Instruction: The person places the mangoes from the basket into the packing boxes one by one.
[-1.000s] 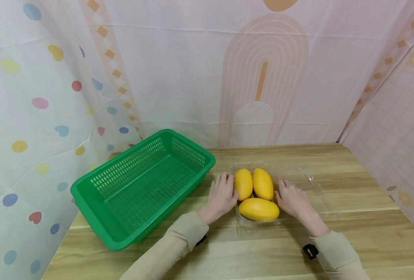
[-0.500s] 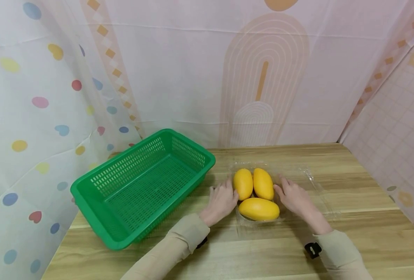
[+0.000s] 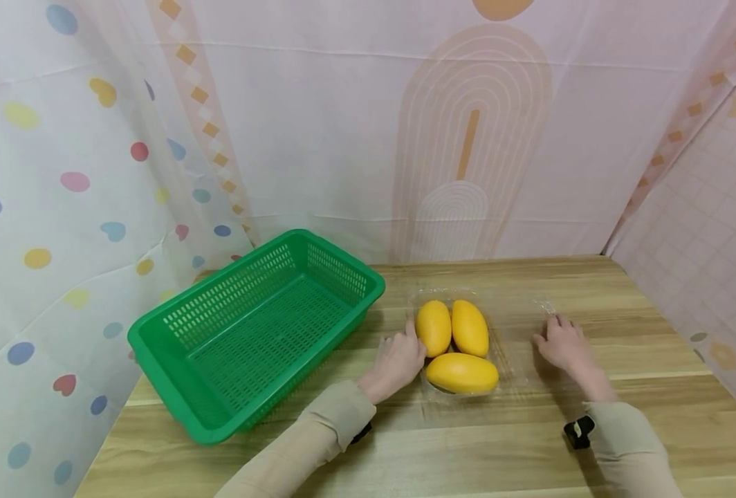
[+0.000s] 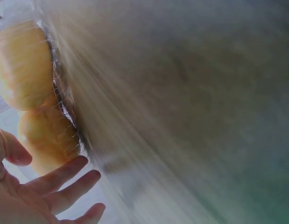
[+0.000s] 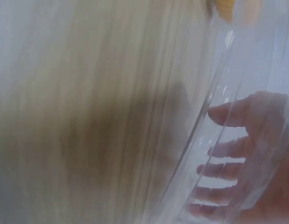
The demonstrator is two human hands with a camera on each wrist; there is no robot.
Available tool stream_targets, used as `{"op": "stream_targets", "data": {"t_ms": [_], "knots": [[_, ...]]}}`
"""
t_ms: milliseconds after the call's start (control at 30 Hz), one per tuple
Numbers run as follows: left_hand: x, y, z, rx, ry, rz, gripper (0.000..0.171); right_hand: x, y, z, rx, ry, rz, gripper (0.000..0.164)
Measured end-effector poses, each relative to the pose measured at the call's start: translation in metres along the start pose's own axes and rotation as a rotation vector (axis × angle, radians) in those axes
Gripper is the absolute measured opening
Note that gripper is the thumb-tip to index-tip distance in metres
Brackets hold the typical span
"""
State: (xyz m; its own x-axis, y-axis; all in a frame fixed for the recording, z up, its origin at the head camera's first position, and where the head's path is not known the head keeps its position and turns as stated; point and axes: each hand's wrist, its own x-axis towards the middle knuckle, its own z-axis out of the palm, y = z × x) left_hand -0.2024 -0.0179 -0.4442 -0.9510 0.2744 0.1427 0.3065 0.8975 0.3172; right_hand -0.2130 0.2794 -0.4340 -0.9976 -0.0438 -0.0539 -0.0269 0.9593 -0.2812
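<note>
Three yellow mangoes lie in a clear plastic box: the left mango, the right mango and the front mango. At the box's left side is my left hand, its index finger stretched along the left mango. The left wrist view shows spread fingers by the ridged box wall. My right hand is at the outer edge of the transparent lid, right of the box. In the right wrist view, straight fingers show through the clear lid; contact is hard to tell.
A green perforated basket stands at the left, with nothing in it. The wooden tabletop lies beneath everything. Patterned curtains hang behind the table and at both sides.
My right hand has moved right, from beside the mangoes to the lid's outer edge. The lid's edge appears shifted. My left hand remains by the box, its index finger now more extended.
</note>
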Motion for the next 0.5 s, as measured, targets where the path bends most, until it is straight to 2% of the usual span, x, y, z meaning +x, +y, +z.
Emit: {"op": "stream_targets", "data": {"t_ms": [100,267,367,500], "knots": [[0.0,0.0,-0.001,-0.006,-0.004,-0.002,0.052,-0.001,0.008,-0.004,-0.01,-0.01,0.03,0.057],[-0.001,0.001,-0.001,-0.017,-0.001,0.0,0.052,-0.004,0.016,-0.01,-0.022,-0.005,0.065,0.04],[-0.002,0.0,-0.001,-0.021,0.007,0.007,0.052,-0.003,0.019,-0.012,0.007,-0.004,0.089,0.032],[-0.002,0.0,-0.001,-0.019,0.01,0.012,0.05,-0.001,0.02,-0.014,0.077,-0.014,0.116,0.03]]}}
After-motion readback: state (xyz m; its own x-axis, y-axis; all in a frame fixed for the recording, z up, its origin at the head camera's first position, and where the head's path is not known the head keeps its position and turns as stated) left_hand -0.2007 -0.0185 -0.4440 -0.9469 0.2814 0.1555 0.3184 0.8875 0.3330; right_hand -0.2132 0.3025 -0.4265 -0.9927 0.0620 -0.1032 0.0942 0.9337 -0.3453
